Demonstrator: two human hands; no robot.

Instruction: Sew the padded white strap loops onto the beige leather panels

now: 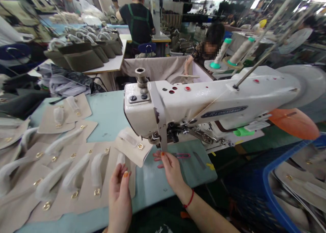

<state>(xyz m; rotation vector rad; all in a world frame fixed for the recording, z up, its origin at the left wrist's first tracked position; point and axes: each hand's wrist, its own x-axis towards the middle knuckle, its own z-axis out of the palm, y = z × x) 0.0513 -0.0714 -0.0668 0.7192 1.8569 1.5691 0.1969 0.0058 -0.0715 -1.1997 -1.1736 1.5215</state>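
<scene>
A white sewing machine [203, 100] stands on the pale blue table [109, 110]. My right hand [171, 170] reaches under the machine's head, fingers pinched near the needle area beside a beige panel [132, 146] with a gold ring. My left hand [119, 195] rests on a beige panel [122, 165] with a white wrapped strap, thumb pressed on it. Several more beige panels [58, 172] with white straps and gold rings lie overlapped at the left.
A blue basket [275, 178] with more panels sits at the lower right. Thread cones [224, 51] stand behind the machine. Olive bags [84, 49] line a table at the back left. Other people work at the back.
</scene>
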